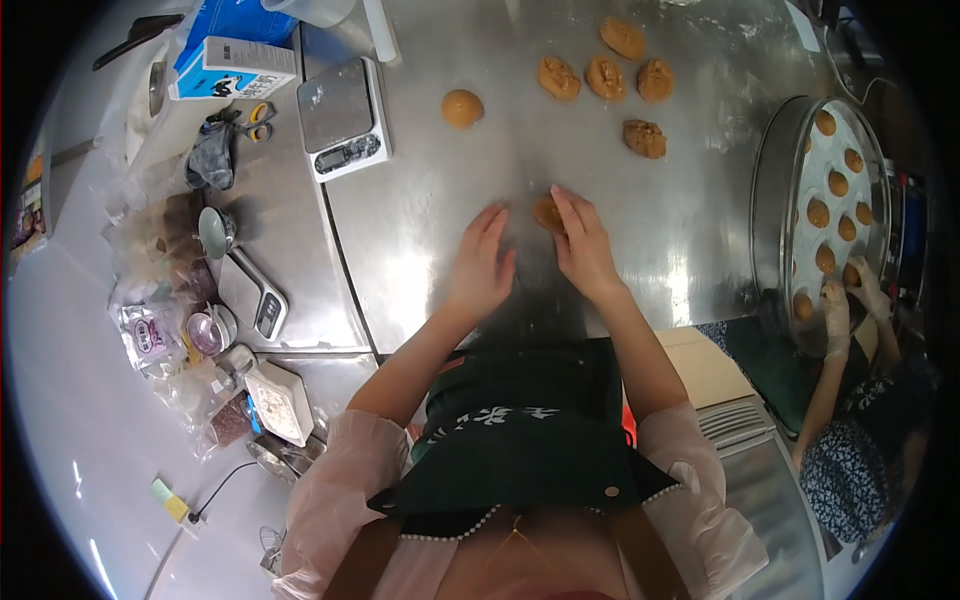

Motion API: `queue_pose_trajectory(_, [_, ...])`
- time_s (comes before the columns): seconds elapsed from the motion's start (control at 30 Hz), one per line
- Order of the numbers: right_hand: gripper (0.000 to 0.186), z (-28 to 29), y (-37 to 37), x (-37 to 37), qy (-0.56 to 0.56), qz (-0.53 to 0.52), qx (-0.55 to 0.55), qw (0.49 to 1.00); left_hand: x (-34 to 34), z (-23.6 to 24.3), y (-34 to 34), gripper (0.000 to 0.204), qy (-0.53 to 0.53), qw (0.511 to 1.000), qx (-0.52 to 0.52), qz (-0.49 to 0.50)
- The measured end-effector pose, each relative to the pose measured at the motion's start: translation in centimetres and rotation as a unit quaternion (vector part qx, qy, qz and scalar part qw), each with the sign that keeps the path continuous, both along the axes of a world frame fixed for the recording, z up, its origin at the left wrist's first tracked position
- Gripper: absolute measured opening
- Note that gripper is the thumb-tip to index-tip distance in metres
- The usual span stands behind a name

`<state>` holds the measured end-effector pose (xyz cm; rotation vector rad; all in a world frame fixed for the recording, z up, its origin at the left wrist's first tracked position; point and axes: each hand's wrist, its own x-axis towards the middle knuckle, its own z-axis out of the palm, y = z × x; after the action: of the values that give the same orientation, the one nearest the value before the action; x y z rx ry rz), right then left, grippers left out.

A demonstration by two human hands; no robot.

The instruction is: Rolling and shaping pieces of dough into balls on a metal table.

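My right hand has its fingers and thumb on a small brown dough piece on the steel table, partly covering it. My left hand is open just to the left, thumb apart from the slightly curved fingers, holding nothing. Beyond my hands, a smooth dough ball sits at the left, and several rough dough lumps lie farther right, one nearer lump below the others.
Scales, a milk carton, scissors, bags and bowls crowd the left. At right, a large round tray holds several dough rounds on white lining; a co-worker's gloved hands touch it.
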<state>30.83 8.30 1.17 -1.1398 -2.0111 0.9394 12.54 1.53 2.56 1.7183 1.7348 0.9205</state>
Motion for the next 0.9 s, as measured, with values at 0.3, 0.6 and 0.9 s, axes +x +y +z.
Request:
queue_pose_trajectory(0.3, [0.061, -0.1, -4.6, 0.6, -0.071, -0.031, 0.071, 0.995, 1.5, -0.1, 1.7, 0.073, 0.161, 0.949, 0.046, -0.268])
queue_pose_trajectory(0.6, [0.056, 0.2, -3.1, 0.1, -0.283, 0.071, 0.123, 0.949, 2.1, -1.5, 2.1, 0.062, 0.190, 0.950, 0.001, -0.248])
queue_pose_trajectory(0.9, [0.061, 1.2, -1.8, 0.4, -0.178, 0.073, 0.019, 0.981, 1.4, 0.1, 2.8, 0.072, 0.151, 0.950, -0.048, -0.270])
